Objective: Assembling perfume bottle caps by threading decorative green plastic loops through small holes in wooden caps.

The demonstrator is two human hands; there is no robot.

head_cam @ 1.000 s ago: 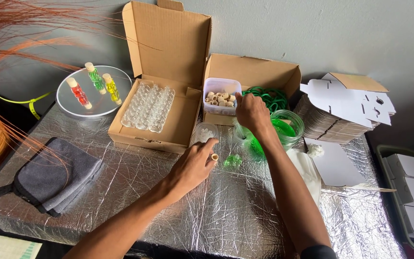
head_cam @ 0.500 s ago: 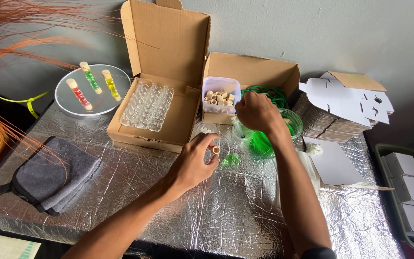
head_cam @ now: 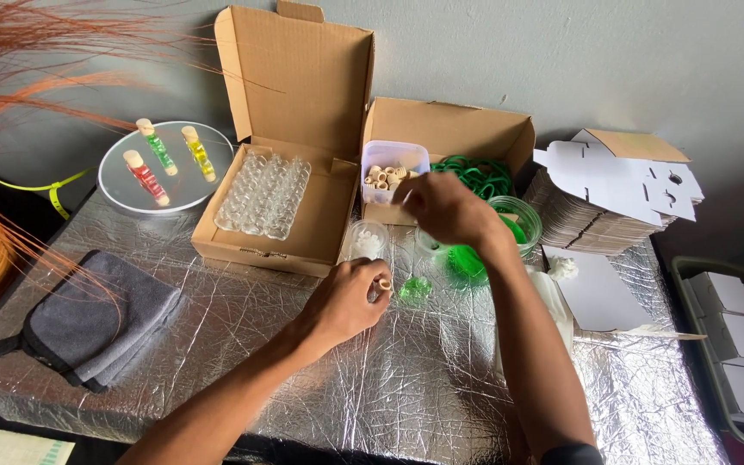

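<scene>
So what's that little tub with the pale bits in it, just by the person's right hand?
The small tub is a clear plastic container with rounded corners and a faint lilac tint, open at the top with no lid on it. It holds a heap of short tan stoppers, cork-like in look. It stands upright on the front edge of the lower cardboard box, beside the taller open box. The right hand hovers just at its right side; whether the fingers touch it cannot be told.

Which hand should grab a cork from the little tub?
Probably the right hand: it hovers just beside the small clear tub of corks. The left hand is farther back over the foil, and busy pinching a small vial.
</scene>
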